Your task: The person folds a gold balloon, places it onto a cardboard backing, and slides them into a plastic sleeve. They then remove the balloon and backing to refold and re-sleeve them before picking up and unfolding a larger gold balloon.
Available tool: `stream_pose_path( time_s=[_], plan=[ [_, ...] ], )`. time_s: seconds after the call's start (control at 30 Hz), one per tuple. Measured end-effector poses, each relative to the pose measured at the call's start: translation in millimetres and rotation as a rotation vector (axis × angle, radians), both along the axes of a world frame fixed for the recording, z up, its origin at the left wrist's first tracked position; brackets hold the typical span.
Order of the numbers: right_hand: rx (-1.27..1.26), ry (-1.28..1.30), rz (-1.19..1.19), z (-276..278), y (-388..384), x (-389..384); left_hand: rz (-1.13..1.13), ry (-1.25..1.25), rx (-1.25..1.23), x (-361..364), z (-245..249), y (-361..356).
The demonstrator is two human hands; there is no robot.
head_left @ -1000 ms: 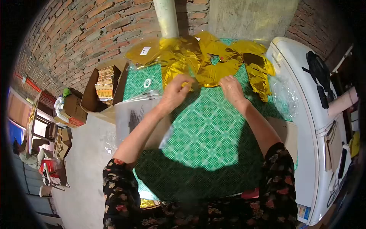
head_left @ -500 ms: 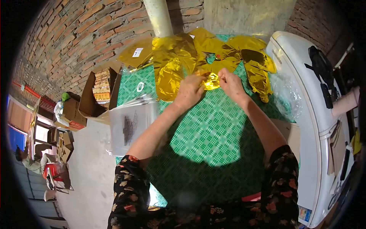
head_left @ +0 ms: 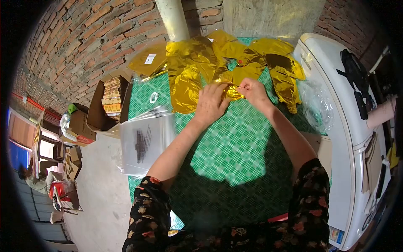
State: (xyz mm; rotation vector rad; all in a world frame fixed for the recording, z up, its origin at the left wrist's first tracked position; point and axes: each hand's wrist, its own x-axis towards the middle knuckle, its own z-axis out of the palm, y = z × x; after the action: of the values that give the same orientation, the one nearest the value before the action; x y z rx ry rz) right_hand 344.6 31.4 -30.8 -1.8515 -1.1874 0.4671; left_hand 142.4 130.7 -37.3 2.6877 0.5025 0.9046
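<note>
A crinkled piece of gold foil (head_left: 235,93) lies between my hands over the green checked tablecloth (head_left: 228,147). My left hand (head_left: 211,102) rests on its left part, palm down, with the fingers spread over the foil. The fingertips of my right hand (head_left: 254,93) are pinched on the foil's right end. Large shiny gold foil sheets (head_left: 187,86) spread behind and to the left of my hands. More gold foil (head_left: 285,86) hangs folded to the right of my right hand.
Clear plastic bags (head_left: 147,140) lie at the left table edge, beside an open cardboard box (head_left: 97,105). Crumpled clear plastic (head_left: 317,105) and a white appliance (head_left: 346,168) stand right. A pipe (head_left: 173,21) rises behind. Another person (head_left: 35,182) is far left.
My left hand has flattened and its fingers have spread over the foil. My right hand has moved slightly down, still pinching the foil's end.
</note>
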Motion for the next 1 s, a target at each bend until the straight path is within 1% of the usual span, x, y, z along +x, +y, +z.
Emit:
stream_pose_path(
  time_s=[0.07, 0.17, 0.27, 0.37, 0.47, 0.57, 0.67, 0.77, 0.87, 1.0],
  plan=[
    [-0.060, 0.075, -0.028, -1.1, 4.4, 1.5, 0.015, 0.042, 0.019, 0.2, 2.0, -2.3],
    [-0.112, 0.052, -0.046, 6.6, 5.4, -2.0, 0.021, -0.015, 0.005, 1.3, 3.5, -5.6],
    [0.034, 0.048, -0.050, -7.2, 11.5, -1.3, 0.011, -0.018, 0.019, 1.6, 2.7, -5.6],
    [-0.100, 0.090, -0.025, 15.2, 6.4, -8.7, -0.002, 0.050, 0.042, 0.7, -0.3, -3.6],
    [-0.153, 0.081, 0.028, 5.9, 13.2, -1.6, 0.002, 0.065, 0.056, 1.8, -1.9, -3.4],
    [-0.074, 0.095, -0.028, 0.3, 14.3, -1.7, 0.004, 0.060, 0.068, 2.3, -5.0, -2.5],
    [-0.065, 0.068, -0.033, -0.7, 14.6, -0.6, 0.004, 0.072, 0.065, 2.9, -5.7, -2.4],
    [-0.006, 0.161, 0.020, 0.2, 12.3, 1.0, 0.016, 0.083, 0.056, 2.9, -6.2, -2.6],
    [0.023, 0.314, 0.050, 5.3, 9.7, 0.0, 0.006, 0.063, 0.053, 3.1, -6.0, -2.1],
    [0.032, 0.336, 0.117, 4.3, 8.1, 8.2, 0.005, 0.055, 0.071, 3.2, -6.6, -2.5]
  ],
)
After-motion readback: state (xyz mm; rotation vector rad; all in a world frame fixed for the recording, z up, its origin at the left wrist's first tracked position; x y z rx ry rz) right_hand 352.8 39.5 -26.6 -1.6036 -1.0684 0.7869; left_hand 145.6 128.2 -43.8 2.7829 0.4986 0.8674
